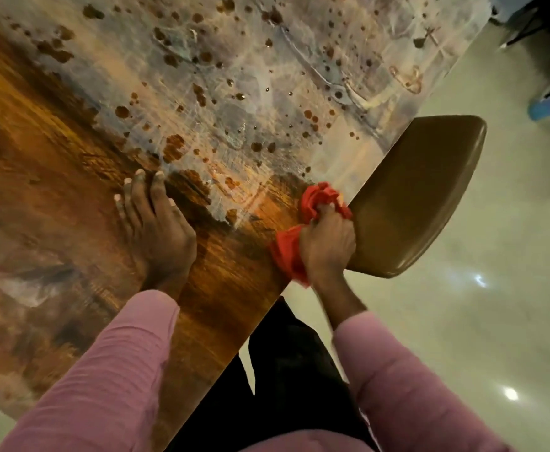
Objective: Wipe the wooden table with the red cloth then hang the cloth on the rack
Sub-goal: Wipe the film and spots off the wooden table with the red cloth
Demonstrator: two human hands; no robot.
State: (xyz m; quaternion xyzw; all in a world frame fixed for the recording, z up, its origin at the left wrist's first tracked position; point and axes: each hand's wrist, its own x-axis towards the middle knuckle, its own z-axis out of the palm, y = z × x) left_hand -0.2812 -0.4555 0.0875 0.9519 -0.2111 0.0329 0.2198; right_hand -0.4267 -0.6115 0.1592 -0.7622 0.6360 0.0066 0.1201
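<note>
The right grip [327, 243] is clenched round a bunched red cloth [286, 252], which bulges out past the knuckles on the far side and spreads out to the left of the wrist. Grip and cloth sit at the right edge of the wooden surface [55, 164], with the cloth touching the wood. The left grip [157, 223] is released and lies flat on the surface well to the left, its fingers straight and pointing far. The near wood is bare brown. The far part carries a whitish-grey film [234, 76] speckled with brown spots. Just right of the cloth, a brown chair [423, 197] meets the surface edge. Pink sleeves [104, 380] cover both forearms. A pale glossy floor [495, 337] lies to the right, with a blue object [549, 107] at far right.
</note>
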